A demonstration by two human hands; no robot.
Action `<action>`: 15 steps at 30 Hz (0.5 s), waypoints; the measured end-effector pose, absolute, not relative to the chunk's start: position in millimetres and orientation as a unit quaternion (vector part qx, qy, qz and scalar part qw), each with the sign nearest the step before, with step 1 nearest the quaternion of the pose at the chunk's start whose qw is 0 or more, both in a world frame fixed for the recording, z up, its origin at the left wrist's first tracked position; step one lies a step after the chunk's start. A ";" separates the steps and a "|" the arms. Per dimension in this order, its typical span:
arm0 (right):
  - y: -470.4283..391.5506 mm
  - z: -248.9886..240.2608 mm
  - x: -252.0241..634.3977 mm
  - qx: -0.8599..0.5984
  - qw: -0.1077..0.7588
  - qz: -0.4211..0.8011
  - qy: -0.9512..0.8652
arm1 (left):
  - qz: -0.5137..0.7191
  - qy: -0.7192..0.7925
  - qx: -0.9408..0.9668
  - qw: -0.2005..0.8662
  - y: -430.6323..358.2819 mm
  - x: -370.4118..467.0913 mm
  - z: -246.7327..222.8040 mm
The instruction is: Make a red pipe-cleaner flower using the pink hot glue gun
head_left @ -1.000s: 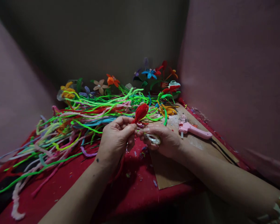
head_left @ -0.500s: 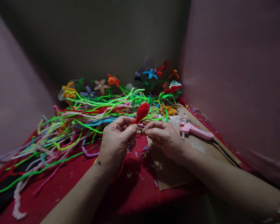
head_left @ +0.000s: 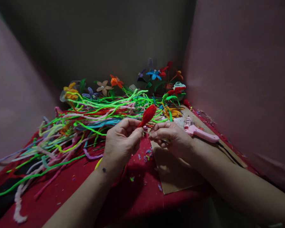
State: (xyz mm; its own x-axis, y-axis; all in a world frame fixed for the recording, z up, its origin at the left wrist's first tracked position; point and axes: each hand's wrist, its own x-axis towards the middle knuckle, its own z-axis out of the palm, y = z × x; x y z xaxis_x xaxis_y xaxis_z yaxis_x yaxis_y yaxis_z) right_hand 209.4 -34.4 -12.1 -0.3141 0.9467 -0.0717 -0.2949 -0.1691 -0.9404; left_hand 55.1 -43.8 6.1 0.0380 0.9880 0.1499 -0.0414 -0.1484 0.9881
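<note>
Between the thumb and fingers of my left hand (head_left: 123,136) is the narrow base of a red fuzzy pipe-cleaner petal (head_left: 149,114), its rounded end pointing up and right. My right hand (head_left: 167,136) is closed in a pinch just right of the petal's base. A thin pale strand seems to run between the two sets of fingertips, but it is too fine to name. Both hands are raised above the front of the red-covered table (head_left: 137,196).
A heap of coloured pipe cleaners (head_left: 85,120) covers the left and back. A pink glue gun (head_left: 201,134) lies on a brown board (head_left: 175,177) at right. Finished pipe-cleaner flowers (head_left: 154,74) stand along the back wall. Small fuzzy scraps are scattered in front.
Both hands and the red petal have shifted slightly right, and the petal leans further right. My right hand's fingers have curled in more, still pinching near the petal's base.
</note>
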 end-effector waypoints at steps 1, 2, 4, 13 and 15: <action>-32.9 -12.1 211.4 -0.346 0.436 0.715 -0.423 | 0.536 0.438 0.547 0.470 -44.6 55.4 6.3; -31.3 -12.3 213.4 -0.321 0.404 0.763 -0.389 | 0.537 0.434 0.559 0.459 -45.4 55.6 6.7; -28.4 -13.0 217.0 -0.251 0.329 0.851 -0.323 | 0.537 0.429 0.580 0.437 -47.2 55.5 8.0; -26.4 -14.3 223.7 -0.169 0.213 0.929 -0.250 | 0.531 0.435 0.598 0.414 -53.4 54.2 13.8; -26.5 -14.4 223.4 -0.173 0.223 0.922 -0.265 | 0.538 0.430 0.591 0.420 -53.9 55.3 13.5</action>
State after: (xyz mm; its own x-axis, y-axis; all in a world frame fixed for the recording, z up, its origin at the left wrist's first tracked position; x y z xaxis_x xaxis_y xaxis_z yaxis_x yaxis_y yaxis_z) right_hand 223.4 -26.5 -14.4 -0.8403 0.5036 -0.2006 -0.3204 -0.7599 -0.5656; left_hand 55.3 -53.9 13.5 0.0515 0.9604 0.2738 0.0570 -0.2766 0.9593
